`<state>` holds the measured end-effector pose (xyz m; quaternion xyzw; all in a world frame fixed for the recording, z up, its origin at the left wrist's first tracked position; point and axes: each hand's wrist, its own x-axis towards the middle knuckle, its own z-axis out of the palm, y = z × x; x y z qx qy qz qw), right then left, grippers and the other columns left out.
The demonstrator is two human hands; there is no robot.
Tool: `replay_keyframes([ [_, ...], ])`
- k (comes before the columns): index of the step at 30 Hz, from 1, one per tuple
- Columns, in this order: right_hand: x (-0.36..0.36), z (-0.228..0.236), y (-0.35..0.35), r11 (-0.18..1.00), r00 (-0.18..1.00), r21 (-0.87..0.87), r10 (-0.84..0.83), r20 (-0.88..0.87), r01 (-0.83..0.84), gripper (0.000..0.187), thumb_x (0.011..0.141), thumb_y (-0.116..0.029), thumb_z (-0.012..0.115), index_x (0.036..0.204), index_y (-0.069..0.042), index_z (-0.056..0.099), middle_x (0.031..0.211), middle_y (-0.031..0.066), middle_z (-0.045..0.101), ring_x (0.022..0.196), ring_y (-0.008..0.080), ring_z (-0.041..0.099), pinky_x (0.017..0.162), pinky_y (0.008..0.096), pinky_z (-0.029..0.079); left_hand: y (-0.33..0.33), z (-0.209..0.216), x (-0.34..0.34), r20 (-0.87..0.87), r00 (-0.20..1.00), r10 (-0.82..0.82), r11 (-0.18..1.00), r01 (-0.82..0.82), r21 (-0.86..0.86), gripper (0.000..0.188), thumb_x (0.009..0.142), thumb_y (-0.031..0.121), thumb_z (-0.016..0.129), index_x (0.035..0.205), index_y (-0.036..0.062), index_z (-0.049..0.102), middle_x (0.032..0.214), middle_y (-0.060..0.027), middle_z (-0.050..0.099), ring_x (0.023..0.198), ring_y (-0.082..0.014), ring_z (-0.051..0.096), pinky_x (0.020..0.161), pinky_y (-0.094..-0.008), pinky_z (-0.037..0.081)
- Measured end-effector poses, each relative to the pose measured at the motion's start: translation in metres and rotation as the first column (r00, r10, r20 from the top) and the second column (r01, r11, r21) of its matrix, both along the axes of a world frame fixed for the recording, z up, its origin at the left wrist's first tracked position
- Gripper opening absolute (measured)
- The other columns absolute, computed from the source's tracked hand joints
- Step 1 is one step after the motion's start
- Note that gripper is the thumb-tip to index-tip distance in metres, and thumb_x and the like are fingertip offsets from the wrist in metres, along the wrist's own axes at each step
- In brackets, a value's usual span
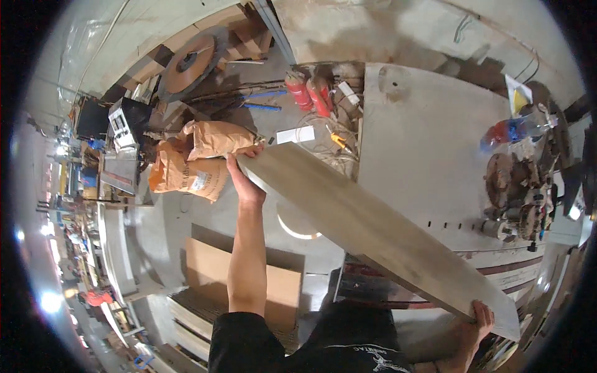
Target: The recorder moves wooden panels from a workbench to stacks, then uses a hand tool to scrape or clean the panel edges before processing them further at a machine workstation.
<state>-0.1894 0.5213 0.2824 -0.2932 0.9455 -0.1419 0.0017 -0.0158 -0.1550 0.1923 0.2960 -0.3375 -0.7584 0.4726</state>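
Long pale board (373,230) carried in mid-air, slanting from upper left to lower right above the grey tabletop (423,137). Left hand (247,180) clamps the far end; right hand (476,320) clamps the near corner. The lift appears done (setting down remains). Brown paper sacks (199,158) lie on the floor beyond.

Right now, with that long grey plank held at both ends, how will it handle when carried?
The plank looks stiff: it spans left hand to right hand without visible sag. Probably weighty, since both hands grip it. Its length may swing into the worktable.
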Motion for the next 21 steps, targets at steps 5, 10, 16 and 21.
replay_keyframes([
  [5,-0.009,-0.021,0.033,0.999,1.0,0.03,-0.017,-0.017,0.017,0.032,0.076,-0.006,0.061,0.106,-0.002,0.073,0.101,0.0193,0.073,0.094,0.0397,0.069,0.084,0.0494,0.053,-0.008,0.002,0.0,0.027,0.999,-0.019,0.998,0.021,-0.065,0.052,0.104,0.055,0.038,0.088,0.0081,0.052,0.102,-0.0109,0.057,0.119,-0.0314,0.051,0.11,-0.0479,0.036],
  [10,-0.009,-0.009,0.032,0.993,0.998,0.112,0.027,0.061,-0.033,0.036,0.075,-0.004,0.063,0.11,-0.001,0.072,0.108,0.0212,0.073,0.096,0.041,0.068,0.088,0.0488,0.052,-0.009,0.001,-0.002,-0.013,0.997,-0.078,0.996,0.077,-0.041,0.055,0.104,0.057,0.036,0.091,0.0074,0.056,0.104,-0.0129,0.06,0.124,-0.0326,0.05,0.112,-0.0499,0.035],
  [16,-0.036,-0.004,0.023,0.877,0.882,0.121,0.471,-0.024,-0.465,0.029,0.093,-0.018,0.062,0.112,-0.001,0.076,0.114,0.0136,0.076,0.098,0.0348,0.074,0.081,0.0444,0.057,-0.009,0.012,-0.006,0.013,0.999,-0.034,0.999,0.033,0.021,0.056,0.104,0.056,0.035,0.1,0.0073,0.063,0.117,-0.0156,0.064,0.132,-0.0336,0.046,0.115,-0.0496,0.033],
  [21,-0.031,0.009,-0.017,0.932,0.933,0.073,0.358,-0.042,-0.355,0.025,0.093,-0.012,0.06,0.106,0.0,0.078,0.107,0.0188,0.076,0.091,0.0348,0.074,0.075,0.0424,0.057,-0.007,0.024,-0.022,-0.012,1.0,-0.018,0.987,0.019,0.163,0.049,0.102,0.051,0.04,0.096,0.0075,0.061,0.113,-0.0151,0.064,0.131,-0.0326,0.049,0.115,-0.0493,0.034],
])
